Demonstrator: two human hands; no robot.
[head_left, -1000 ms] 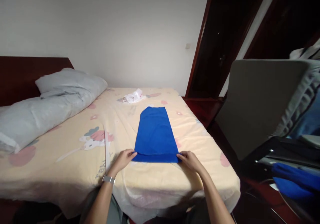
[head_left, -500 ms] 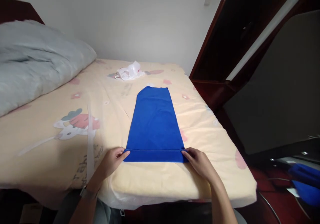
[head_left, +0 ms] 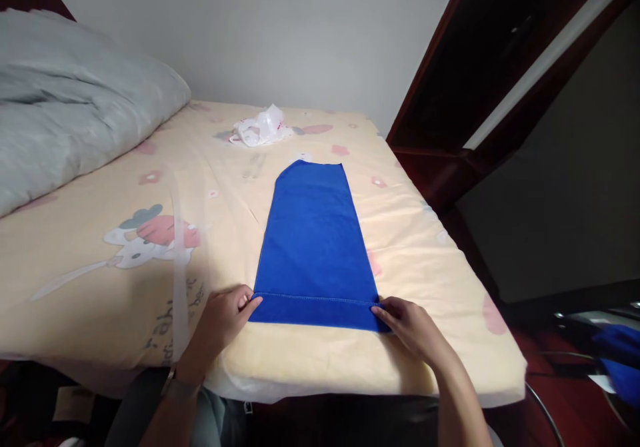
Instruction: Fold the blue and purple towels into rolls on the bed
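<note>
A blue cloth [head_left: 315,240] lies flat on the bed, long side running away from me, with its near edge turned up into a narrow folded band. The far left corner looks slanted. My left hand [head_left: 225,317] pinches the left end of the band between thumb and fingers. At the right end, my right hand [head_left: 413,327] pinches the band the same way. Both hands rest low over the mattress near its front edge. A band sits on my left wrist.
The bed [head_left: 320,364] has a cream sheet with rabbit and carrot prints. A grey quilt [head_left: 85,100] is heaped at the left. Beyond the cloth sits a crumpled white plastic bag [head_left: 263,127]. A dark wooden cabinet [head_left: 505,47] stands at the right, and a blue item [head_left: 625,380] lies lower right.
The view has tilted down slightly, so most things sit a little higher. Both hands keep their pinch on the cloth's folded band, whose stitched edge now shows more clearly.
</note>
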